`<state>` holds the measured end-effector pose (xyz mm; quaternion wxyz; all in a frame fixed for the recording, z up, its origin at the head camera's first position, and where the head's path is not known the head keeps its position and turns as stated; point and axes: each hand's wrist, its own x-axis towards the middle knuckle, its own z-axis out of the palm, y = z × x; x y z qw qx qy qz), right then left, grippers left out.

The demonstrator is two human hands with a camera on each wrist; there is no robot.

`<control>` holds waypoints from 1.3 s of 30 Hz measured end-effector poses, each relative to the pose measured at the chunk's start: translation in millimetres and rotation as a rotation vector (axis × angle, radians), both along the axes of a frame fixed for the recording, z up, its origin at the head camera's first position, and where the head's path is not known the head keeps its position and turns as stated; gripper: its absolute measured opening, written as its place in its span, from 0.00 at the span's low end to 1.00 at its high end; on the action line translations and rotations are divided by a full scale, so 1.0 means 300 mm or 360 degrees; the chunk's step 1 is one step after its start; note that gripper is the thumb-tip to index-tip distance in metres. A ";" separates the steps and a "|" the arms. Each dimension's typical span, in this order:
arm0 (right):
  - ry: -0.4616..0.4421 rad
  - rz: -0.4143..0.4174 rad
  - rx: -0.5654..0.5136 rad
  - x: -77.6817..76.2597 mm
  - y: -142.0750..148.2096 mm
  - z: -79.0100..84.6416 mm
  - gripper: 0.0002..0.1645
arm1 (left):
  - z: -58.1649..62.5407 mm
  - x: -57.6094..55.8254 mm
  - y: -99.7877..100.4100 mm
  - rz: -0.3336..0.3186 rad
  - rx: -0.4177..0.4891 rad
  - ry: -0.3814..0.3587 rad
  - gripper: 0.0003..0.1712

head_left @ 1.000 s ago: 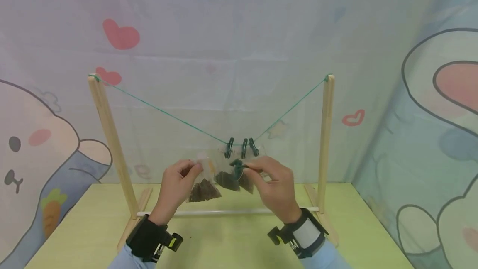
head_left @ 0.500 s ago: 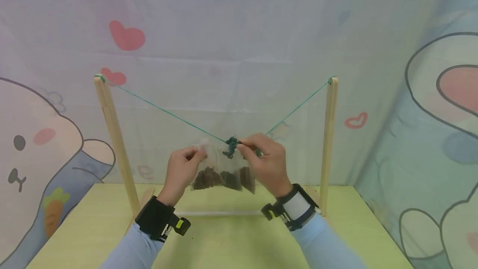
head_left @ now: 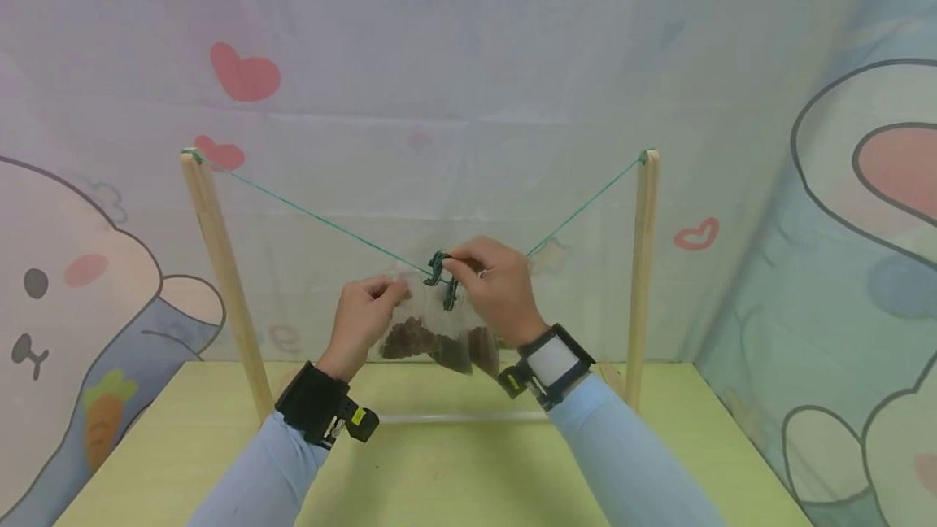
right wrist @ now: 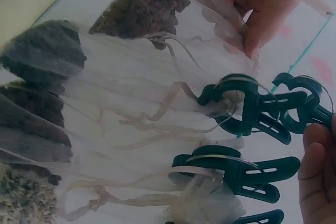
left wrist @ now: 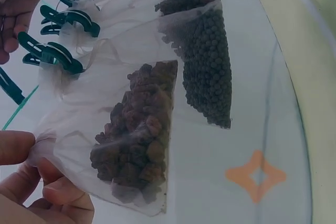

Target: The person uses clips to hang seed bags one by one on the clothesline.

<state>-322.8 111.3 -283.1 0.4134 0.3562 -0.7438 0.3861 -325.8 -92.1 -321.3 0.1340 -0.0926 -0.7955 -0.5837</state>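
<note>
My left hand (head_left: 366,315) pinches the gathered top corner of a sheer mesh bag (left wrist: 136,129) filled with chunky dark brown pieces. The bag hangs from those fingertips, left of the other bags. A dark green plastic clip (head_left: 437,267) is pinched by its handles between the thumb and fingers of my right hand (head_left: 494,283), right at the sagging green string (head_left: 329,222). Beside it, another green clip (right wrist: 241,103) grips the neck of a hanging bag. A bag of dark round grains (left wrist: 207,66) hangs just behind the brown one.
Two upright wooden posts, left (head_left: 223,275) and right (head_left: 642,283), carry the string's ends. A pale rod (head_left: 461,418) crosses low between them over the yellow-green table (head_left: 439,478). One hanging bag holds pale grains (right wrist: 26,198). A patterned cloth (head_left: 468,63) forms the backdrop.
The right hand has risen and moved left with the green clip, up to the string. The left hand has lifted the brown-filled bag up and slightly right, nearer the string.
</note>
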 end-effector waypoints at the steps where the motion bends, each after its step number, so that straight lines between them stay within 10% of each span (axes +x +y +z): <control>1: -0.0031 -0.0012 0.0023 -0.005 -0.006 0.005 0.04 | 0.001 -0.003 -0.001 -0.0007 -0.0003 -0.0007 0.18; 30: -0.0791 -0.0068 0.0523 -0.034 -0.022 0.075 0.21 | -0.020 -0.038 -0.018 -0.0173 -0.0199 0.0111 0.17; 39: -0.0636 -0.0014 0.0501 0.030 0.086 0.066 0.20 | -0.045 -0.023 -0.043 -0.0136 -0.0475 0.0382 0.14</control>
